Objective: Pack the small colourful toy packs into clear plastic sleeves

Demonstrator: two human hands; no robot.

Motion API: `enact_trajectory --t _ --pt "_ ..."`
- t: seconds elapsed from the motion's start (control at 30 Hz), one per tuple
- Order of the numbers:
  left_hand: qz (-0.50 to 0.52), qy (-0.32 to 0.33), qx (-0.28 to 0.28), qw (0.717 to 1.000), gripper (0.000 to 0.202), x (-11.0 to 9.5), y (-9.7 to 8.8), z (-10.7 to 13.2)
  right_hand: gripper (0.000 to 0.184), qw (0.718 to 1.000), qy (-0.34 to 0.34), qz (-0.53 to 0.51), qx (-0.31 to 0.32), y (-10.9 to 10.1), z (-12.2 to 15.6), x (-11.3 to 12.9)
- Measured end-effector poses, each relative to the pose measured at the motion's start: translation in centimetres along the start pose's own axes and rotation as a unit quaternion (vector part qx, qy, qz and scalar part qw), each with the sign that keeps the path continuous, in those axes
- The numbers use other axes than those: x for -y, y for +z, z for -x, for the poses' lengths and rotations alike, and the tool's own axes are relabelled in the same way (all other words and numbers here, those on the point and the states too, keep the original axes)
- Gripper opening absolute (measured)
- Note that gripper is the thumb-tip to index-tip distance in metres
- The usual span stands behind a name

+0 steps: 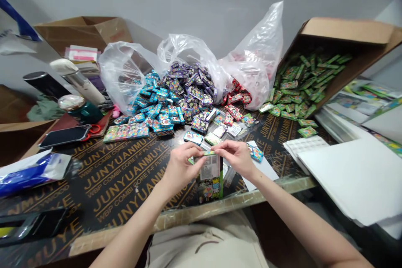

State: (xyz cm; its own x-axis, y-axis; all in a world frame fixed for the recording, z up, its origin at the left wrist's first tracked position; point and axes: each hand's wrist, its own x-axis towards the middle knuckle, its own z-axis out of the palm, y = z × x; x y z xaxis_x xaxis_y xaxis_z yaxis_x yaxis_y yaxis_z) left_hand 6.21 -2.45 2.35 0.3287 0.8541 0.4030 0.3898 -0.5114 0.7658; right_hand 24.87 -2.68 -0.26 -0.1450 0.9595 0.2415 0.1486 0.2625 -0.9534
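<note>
My left hand and my right hand meet near the table's front edge. Between them stands a printed carton, dark with green edges, held upright. Fingers of both hands are pinched along its top edge, one hand at each side. What lies inside the carton is hidden. Just beyond the hands are loose small boxes, among them a blue one and a white-and-green one. Another blue box lies beside my right hand, next to white paper.
Plastic bags spill blue boxes, purple boxes and red boxes across the back. Green boxes pour from a tipped cardboard carton. White sheets are stacked at right. A phone and jar stand left.
</note>
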Motion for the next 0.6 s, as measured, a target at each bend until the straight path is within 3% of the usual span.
enact_trajectory --t 0.1,0.17,0.27,0.3,0.33,0.43,0.6 --pt "-0.043 0.025 0.036 0.998 0.011 0.2 0.1 0.0 0.01 0.997 -0.072 0.027 0.01 -0.3 0.6 -0.5" --pt "-0.071 0.028 0.071 0.995 0.017 0.4 0.3 -0.1 0.016 0.995 -0.069 0.061 0.039 -1.6 0.3 -1.2" --pt "-0.081 0.024 0.085 0.993 0.018 0.4 0.5 -0.3 0.026 0.972 0.002 0.235 0.005 -5.7 -1.5 -3.5" --pt "-0.079 0.02 0.083 0.993 0.018 0.4 0.6 -0.3 0.027 0.944 0.041 0.326 -0.023 -7.3 -2.2 -4.6" --pt "-0.077 0.016 0.083 0.993 0.017 0.3 0.6 -0.4 0.025 0.903 0.1 0.417 -0.009 -8.9 -2.8 -5.7" --pt "-0.077 0.003 0.081 0.994 0.019 0.2 0.8 -0.5 0.015 0.868 0.165 0.466 0.033 -11.9 -3.9 -8.9" --pt "-0.053 -0.013 0.068 0.996 0.018 0.2 0.9 -0.4 0.016 0.861 0.189 0.467 0.07 -11.9 -3.8 -11.9"
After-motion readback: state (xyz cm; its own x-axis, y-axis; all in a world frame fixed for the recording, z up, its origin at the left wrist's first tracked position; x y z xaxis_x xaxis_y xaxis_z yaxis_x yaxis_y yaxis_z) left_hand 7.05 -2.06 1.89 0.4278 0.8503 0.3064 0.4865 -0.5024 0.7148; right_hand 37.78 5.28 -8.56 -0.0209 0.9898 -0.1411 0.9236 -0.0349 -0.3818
